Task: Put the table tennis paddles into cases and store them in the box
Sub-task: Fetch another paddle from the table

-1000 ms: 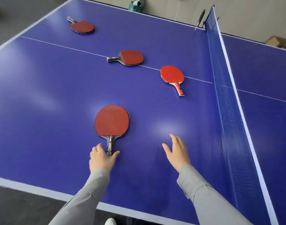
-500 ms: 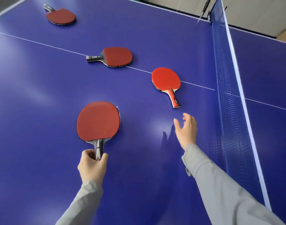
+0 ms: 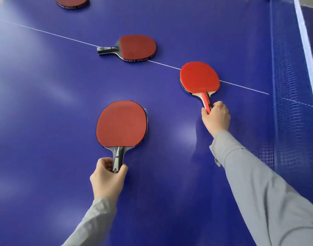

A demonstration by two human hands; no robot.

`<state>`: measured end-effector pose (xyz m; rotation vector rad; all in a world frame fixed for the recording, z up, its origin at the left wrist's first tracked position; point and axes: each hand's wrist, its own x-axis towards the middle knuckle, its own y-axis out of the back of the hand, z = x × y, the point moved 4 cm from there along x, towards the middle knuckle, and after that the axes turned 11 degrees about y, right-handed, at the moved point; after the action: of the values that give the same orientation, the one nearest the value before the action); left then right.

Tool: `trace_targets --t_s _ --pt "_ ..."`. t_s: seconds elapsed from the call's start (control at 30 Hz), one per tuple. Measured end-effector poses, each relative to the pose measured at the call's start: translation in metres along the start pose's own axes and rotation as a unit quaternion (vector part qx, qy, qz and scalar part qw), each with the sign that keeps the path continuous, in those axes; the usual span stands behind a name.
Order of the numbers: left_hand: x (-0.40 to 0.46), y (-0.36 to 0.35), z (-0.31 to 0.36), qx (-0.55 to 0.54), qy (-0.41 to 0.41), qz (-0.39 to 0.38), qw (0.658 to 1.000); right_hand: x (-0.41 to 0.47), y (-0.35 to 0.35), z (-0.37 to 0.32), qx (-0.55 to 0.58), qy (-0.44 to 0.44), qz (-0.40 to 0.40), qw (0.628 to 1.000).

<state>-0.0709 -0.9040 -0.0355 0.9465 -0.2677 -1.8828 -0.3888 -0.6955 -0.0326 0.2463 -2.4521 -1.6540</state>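
Observation:
Several red paddles lie on the blue table tennis table (image 3: 45, 121). My left hand (image 3: 107, 178) grips the grey handle of the nearest dark-red paddle (image 3: 122, 123), which lies flat. My right hand (image 3: 216, 118) is curled round the red handle of a bright-red paddle (image 3: 199, 77) resting on the white centre line. A third paddle (image 3: 137, 47) with a short handle pointing left lies farther back. A fourth paddle (image 3: 71, 1) is cut off by the top edge. No case and no box appear in view.
The blue net (image 3: 292, 86) with its white top band runs along the right side, close to my right arm. The white centre line (image 3: 63, 37) crosses the table diagonally.
My right hand reached forward and closed round the bright-red paddle's handle. My left hand kept its grip on the near paddle. The view moved forward and closer to the table.

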Motion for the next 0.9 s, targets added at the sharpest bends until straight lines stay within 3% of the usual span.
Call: trace_targets --t_s 0.3,0.6,0.9 --pt "-0.012 0.013 -0.019 0.001 -0.004 -0.011 1.000 -0.049 0.007 -0.009 0.116 -0.016 0.021 0.993" --pt "-0.034 0.059 -0.058 0.018 -0.005 -0.047 0.999 -0.208 0.018 -0.036 0.221 -0.086 0.079 0.968" --pt "-0.055 0.085 -0.107 0.057 -0.018 -0.152 0.987 -0.378 0.036 -0.091 0.214 -0.151 0.117 0.958"
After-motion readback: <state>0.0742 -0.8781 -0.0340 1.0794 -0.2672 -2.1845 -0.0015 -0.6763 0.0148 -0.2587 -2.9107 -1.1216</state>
